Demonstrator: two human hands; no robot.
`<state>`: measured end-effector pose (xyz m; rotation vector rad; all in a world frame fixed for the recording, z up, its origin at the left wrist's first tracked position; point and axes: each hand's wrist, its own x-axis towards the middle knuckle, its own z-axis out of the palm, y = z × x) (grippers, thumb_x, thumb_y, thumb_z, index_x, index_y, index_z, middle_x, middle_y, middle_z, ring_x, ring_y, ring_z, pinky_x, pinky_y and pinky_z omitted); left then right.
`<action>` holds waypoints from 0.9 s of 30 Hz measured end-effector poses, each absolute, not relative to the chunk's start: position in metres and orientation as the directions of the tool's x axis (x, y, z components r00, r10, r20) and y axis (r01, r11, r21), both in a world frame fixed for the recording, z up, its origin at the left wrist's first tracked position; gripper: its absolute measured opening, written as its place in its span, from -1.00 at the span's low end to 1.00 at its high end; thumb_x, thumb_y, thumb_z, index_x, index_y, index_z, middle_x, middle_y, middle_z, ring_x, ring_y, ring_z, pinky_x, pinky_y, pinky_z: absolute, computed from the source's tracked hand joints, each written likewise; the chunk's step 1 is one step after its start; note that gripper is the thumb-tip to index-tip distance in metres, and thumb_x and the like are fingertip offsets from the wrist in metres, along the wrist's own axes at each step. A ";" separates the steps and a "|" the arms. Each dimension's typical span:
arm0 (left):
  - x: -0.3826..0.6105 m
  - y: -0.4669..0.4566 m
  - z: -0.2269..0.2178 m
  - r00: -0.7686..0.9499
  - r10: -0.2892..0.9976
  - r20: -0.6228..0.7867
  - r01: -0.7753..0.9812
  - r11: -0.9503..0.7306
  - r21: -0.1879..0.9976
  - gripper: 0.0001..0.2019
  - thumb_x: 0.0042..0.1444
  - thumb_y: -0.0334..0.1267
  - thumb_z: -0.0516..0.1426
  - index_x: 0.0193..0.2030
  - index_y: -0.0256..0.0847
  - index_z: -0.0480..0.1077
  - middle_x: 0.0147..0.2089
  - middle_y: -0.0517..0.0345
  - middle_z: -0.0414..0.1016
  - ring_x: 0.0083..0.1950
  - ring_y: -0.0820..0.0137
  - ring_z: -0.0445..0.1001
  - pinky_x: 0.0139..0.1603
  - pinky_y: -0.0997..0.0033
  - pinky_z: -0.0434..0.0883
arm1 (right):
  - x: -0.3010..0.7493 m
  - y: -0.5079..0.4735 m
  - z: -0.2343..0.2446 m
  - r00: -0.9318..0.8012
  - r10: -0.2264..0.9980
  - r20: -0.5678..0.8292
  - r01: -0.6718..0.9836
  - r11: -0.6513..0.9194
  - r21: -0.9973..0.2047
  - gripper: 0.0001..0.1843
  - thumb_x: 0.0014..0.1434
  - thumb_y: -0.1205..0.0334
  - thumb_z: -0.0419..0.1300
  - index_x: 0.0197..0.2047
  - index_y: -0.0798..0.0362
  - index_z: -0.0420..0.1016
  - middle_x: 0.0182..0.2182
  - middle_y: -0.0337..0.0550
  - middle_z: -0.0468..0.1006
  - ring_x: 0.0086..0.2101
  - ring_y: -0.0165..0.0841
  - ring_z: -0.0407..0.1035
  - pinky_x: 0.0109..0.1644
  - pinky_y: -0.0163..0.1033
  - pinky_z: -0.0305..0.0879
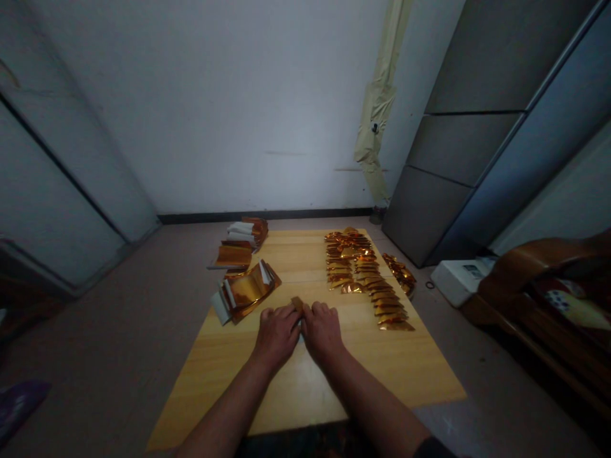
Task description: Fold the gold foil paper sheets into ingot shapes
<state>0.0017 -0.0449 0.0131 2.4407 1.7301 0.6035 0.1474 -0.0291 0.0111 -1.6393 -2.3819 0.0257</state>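
My left hand (277, 335) and my right hand (323, 331) lie side by side, knuckles up, at the middle of a light wooden board (405, 369). Their fingers are curled down onto a small gold foil sheet (297, 303), of which only a corner shows between the fingertips. Just left of my left hand lies a curved stack of gold and white foil sheets (245, 291). To the right of my right hand runs a row of folded gold foil pieces (377, 289).
More foil sheet stacks (241, 245) lie at the board's far left. A small pile of gold pieces (400, 272) sits off the board's right edge. A grey cabinet (453, 172), a white box (461, 278) and wooden furniture (548, 286) stand at right.
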 end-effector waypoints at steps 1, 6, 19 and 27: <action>0.001 -0.045 0.011 0.288 0.915 0.283 0.883 -0.368 0.292 -0.70 0.17 -0.30 0.07 0.05 -0.03 0.40 0.16 0.04 0.47 0.13 0.19 0.42 0.13 -0.02 0.17 | 0.147 -0.029 0.011 -0.335 0.923 0.190 0.919 0.365 -0.151 -0.75 0.31 0.17 0.07 0.02 0.00 0.40 -0.19 -0.05 0.45 -0.15 -0.19 0.26 -0.15 -0.13 0.02; -0.002 -0.044 0.003 0.306 0.882 0.358 0.861 -0.417 0.292 -0.72 0.15 -0.34 0.06 0.00 -0.15 0.38 0.12 -0.04 0.44 0.13 0.21 0.40 0.16 0.06 0.26 | 0.147 -0.029 0.012 -0.342 0.921 0.185 0.919 0.369 -0.137 -0.74 0.31 0.15 0.06 0.03 -0.03 0.39 -0.18 -0.07 0.44 -0.15 -0.20 0.25 -0.14 -0.14 0.00; 0.002 -0.042 0.010 0.300 0.927 0.223 0.894 -0.355 0.274 -0.57 0.13 -0.38 0.05 0.16 -0.12 0.34 0.27 0.00 0.35 0.20 0.18 0.33 0.18 0.06 0.27 | 0.154 -0.032 0.012 -0.368 0.910 0.193 0.907 0.397 -0.141 -0.71 0.28 0.11 0.10 0.03 -0.02 0.38 -0.19 -0.06 0.44 -0.14 -0.20 0.24 -0.14 -0.14 -0.01; 0.003 -0.040 0.011 0.276 0.939 0.207 0.890 -0.331 0.314 -0.59 0.07 -0.40 0.06 0.09 -0.22 0.37 0.25 -0.04 0.36 0.22 0.15 0.28 0.23 0.06 0.23 | 0.183 -0.058 0.014 -0.428 0.878 0.214 0.874 0.463 -0.149 -0.74 0.22 0.11 0.18 -0.04 -0.02 0.40 -0.20 -0.11 0.43 -0.17 -0.22 0.22 -0.13 -0.14 -0.01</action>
